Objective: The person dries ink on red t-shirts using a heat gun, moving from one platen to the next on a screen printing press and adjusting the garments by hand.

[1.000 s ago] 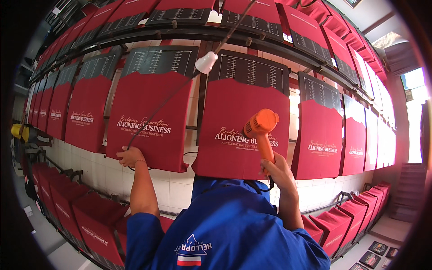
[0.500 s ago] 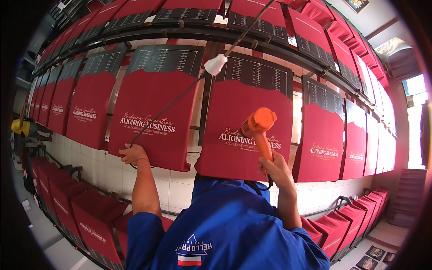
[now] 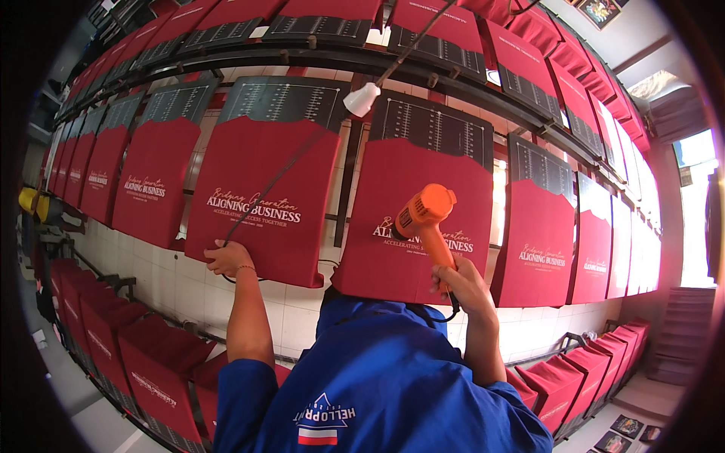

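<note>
My right hand (image 3: 462,285) is wrapped round the handle of an orange heat gun (image 3: 432,219). Its nozzle points left, over the pale print on a red shirt (image 3: 423,174) stretched on a dark board. My left hand (image 3: 228,259) is closed on the dark power cord (image 3: 273,181) at the lower left corner of the neighbouring red shirt (image 3: 264,162). From there the cord slants up to a white plug connector (image 3: 361,100) hanging between the two boards. A short loop of cord shows below the heat gun's grip.
Rows of similar red shirts on ruled dark boards (image 3: 427,124) stretch left and right. Behind them runs a dark metal rail (image 3: 317,57), with another row beyond. More covered boards (image 3: 162,370) lie behind me at both sides. Framed pictures (image 3: 627,426) sit at the lower right.
The heat gun has shifted slightly left over the print. My left hand has moved a little to the right, still on the cord. The view has moved slightly.
</note>
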### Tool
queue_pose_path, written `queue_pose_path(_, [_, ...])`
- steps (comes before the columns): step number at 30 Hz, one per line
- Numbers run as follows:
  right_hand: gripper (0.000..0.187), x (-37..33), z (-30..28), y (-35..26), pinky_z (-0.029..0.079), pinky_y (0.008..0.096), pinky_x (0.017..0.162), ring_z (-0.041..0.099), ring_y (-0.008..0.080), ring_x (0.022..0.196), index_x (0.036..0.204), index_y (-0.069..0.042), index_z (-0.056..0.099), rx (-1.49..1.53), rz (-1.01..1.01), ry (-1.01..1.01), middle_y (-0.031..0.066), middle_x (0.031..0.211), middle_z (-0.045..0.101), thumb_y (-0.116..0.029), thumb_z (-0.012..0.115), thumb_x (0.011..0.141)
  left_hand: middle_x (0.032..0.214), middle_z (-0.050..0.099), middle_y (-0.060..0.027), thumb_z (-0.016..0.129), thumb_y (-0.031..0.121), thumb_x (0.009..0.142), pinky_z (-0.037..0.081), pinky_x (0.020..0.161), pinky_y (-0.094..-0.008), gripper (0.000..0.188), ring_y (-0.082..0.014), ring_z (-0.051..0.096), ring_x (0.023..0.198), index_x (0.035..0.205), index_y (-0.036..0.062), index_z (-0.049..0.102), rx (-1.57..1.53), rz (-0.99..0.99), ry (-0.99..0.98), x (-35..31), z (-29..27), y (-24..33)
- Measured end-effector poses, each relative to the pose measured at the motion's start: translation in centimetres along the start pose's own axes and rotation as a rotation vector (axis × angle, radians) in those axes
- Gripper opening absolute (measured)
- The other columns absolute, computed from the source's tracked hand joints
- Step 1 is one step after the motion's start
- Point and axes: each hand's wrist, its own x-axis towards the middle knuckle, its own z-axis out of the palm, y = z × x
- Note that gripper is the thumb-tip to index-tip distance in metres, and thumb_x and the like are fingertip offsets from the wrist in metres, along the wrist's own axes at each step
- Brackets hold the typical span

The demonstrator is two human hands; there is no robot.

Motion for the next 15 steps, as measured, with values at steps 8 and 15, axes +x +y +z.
queue_pose_path(8, [0.025,0.3,1.1,-1.3,0.049,0.0257,0.053,0.065,0.0119,0.065,0.098,0.001,0.06,0.036,-0.02,0.037,0.0034,0.077,0.062,-0.023,0.062,0.093,0.138,0.036,-0.0347,0.044,0.042,0.104,0.054,0.088,-0.0533,0.056,-0.0483,0.049,0.12,0.142,0.0023,0.034,-0.009,0.039,-0.018,-0.3,-0.4,0.2])
queue_pose_path(15, [0.024,0.4,2.2,-1.3,0.048,0.0273,0.056,0.064,0.0117,0.066,0.1,0.001,0.059,0.03,-0.074,0.026,0.0034,0.076,0.061,-0.022,0.06,0.094,0.14,0.035,-0.0337,0.046,0.045,0.103,0.052,0.09,-0.0542,0.058,-0.0484,0.048,0.123,0.144,0.0046,0.035,-0.024,0.041,-0.023,0.2,0.1,-0.5])
